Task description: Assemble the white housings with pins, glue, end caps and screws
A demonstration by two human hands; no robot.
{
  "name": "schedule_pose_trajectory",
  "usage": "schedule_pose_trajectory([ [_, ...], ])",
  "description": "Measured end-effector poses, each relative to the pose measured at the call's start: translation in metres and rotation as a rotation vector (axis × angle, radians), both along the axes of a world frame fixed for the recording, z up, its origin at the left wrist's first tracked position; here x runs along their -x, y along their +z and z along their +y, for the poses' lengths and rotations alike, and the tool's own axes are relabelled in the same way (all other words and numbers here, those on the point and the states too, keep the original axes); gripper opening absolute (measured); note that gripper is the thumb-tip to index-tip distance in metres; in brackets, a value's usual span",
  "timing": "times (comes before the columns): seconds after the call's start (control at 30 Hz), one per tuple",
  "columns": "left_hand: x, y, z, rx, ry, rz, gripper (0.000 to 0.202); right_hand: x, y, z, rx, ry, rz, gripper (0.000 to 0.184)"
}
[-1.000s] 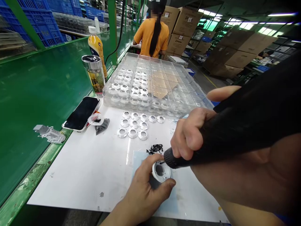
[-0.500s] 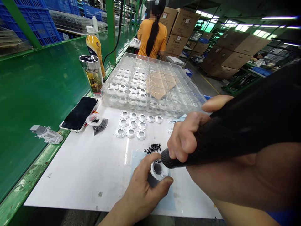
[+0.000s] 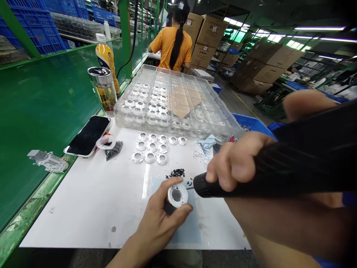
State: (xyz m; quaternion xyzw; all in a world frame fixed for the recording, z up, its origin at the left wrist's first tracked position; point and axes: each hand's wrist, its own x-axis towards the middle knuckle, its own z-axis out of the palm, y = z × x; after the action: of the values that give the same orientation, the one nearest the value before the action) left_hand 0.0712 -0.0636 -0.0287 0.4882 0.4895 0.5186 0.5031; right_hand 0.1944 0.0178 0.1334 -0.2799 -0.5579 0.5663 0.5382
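Note:
Between thumb and fingers, my left hand grips a round white housing with a hollow centre, above a pale blue mat. Wrapped around a black electric screwdriver is my right hand. The screwdriver's thin bit points left, its tip close to the housing's right rim; I cannot tell if they touch. Just behind the housing lies a pile of small black screws. Several white ring-shaped plates are set out in rows farther back. Small silver pins or screws are scattered at the right, beside a blue cloth.
A clear compartment tray holding ring plates spans the table's back. To the left are a phone, a tape roll, a glass tumbler and a yellow bottle. A person in an orange shirt is beyond.
The screwdriver has pulled back right from inside the housing, so its bit now shows. My left hand still holds the housing, seen slightly farther left as the view shifted.

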Motion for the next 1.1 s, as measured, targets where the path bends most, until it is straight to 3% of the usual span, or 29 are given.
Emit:
schedule_pose_trajectory([
  [0.07,0.007,0.000,-0.003,0.057,0.031,-0.002,0.051,-0.007,-0.017,0.000,-0.052,-0.052,0.056,0.041],
  [0.23,0.016,-0.001,-0.005,0.124,0.089,0.073,0.087,-0.012,-0.090,0.005,-0.037,-0.117,0.068,0.060],
  [0.27,0.016,0.000,-0.004,0.133,0.094,0.105,0.083,-0.012,-0.100,0.006,-0.049,-0.135,0.068,0.059],
  [0.33,0.015,0.001,-0.003,0.146,0.084,0.173,0.055,-0.012,-0.108,0.007,-0.066,-0.150,0.073,0.057],
  [0.43,0.012,0.004,-0.002,0.116,0.045,0.243,0.016,-0.014,-0.093,0.006,-0.027,-0.116,0.109,0.056],
  [0.57,0.008,0.001,-0.001,-0.147,-0.019,0.190,0.029,-0.017,-0.054,-0.002,0.058,-0.008,0.174,0.055],
  [0.67,0.006,-0.006,0.000,-0.380,-0.061,0.160,0.040,-0.014,-0.038,-0.007,0.109,0.063,0.186,0.054],
  [0.73,0.006,-0.009,0.000,-0.407,-0.070,0.151,0.043,-0.012,-0.035,-0.007,0.126,0.074,0.188,0.051],
  [0.83,0.008,-0.011,-0.003,-0.325,-0.054,0.151,0.043,-0.010,-0.035,-0.006,0.135,0.062,0.186,0.050],
  [1.1,0.011,-0.006,-0.006,-0.315,-0.044,0.203,0.039,-0.003,-0.041,-0.010,0.138,0.060,0.229,0.045],
])
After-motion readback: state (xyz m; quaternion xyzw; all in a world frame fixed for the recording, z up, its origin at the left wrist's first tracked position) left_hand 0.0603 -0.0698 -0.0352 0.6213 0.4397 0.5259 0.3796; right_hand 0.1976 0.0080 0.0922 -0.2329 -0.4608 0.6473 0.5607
